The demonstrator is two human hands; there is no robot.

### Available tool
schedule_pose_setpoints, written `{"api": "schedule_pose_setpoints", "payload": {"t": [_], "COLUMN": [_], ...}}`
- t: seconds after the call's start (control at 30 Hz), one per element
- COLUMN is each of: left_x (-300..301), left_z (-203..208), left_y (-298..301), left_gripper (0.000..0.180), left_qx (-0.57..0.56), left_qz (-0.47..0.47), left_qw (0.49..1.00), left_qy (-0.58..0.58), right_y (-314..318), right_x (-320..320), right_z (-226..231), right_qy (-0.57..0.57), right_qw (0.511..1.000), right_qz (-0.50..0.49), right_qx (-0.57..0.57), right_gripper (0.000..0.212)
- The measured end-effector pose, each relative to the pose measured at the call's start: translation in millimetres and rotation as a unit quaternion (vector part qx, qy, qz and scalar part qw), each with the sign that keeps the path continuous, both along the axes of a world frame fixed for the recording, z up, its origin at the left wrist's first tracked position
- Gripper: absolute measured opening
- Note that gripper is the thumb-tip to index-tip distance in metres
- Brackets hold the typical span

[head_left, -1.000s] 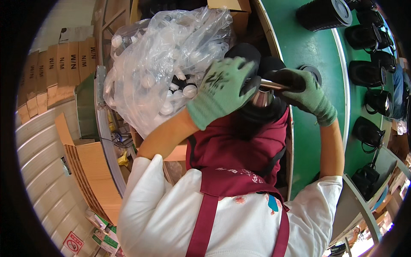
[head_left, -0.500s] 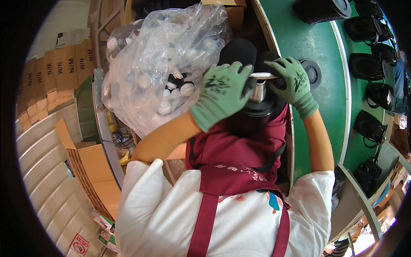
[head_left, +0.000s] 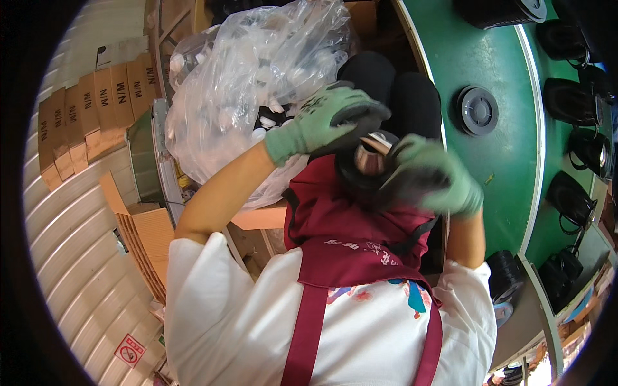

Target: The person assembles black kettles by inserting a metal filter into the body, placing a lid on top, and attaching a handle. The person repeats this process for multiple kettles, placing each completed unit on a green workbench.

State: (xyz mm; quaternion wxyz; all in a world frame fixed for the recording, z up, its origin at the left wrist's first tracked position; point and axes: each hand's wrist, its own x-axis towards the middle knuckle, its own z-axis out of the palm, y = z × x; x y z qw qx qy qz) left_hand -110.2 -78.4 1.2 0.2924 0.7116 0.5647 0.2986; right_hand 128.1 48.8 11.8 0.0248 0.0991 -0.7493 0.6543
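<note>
Round black part [head_left: 360, 168] with a shiny metal centre, held over the lap against a dark red apron [head_left: 351, 222]. Green curved surface [head_left: 508, 161] to the right, carrying black housings [head_left: 573, 103]; clear plastic bag [head_left: 257, 83] and stacked cartons [head_left: 84, 122] left. Left hand [head_left: 325, 122], green-gloved, clamped on the part's upper edge; right hand [head_left: 428, 180] blurred, closed around its lower side.

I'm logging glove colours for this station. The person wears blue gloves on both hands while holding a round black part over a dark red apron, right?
Not quite: the head view shows green gloves, not blue, on the left hand and right hand. The rest stands: both hold the round black part over the dark red apron.
</note>
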Motion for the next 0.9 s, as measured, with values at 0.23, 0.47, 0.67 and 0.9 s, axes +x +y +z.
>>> {"api": "schedule_pose_setpoints", "payload": {"t": [0.23, 0.47, 0.67, 0.9], "left_x": [67, 72, 27, 35], "left_z": [-106, -57, -24, 24], "left_y": [85, 70, -11, 14], "left_gripper": [0.051, 0.073, 0.055, 0.050], "left_qx": [-0.052, 0.064, -0.328, -0.517], "left_qz": [0.117, 0.387, 0.271, 0.031], "left_qw": [0.915, 0.918, 0.891, 0.834], "left_qy": [-0.383, 0.055, -0.159, 0.190], "right_y": [-91, -10, -1, -20], "right_x": [-53, -38, -61, -119], "right_z": [56, -56, -91, -108], "right_qy": [0.124, 0.068, 0.005, 0.045], "right_qw": [0.963, 0.781, 0.896, 0.888], "right_qz": [-0.234, -0.587, -0.376, -0.310], "right_qx": [0.055, 0.203, 0.235, 0.336], "right_gripper": [0.034, 0.034, 0.033, 0.019]}}
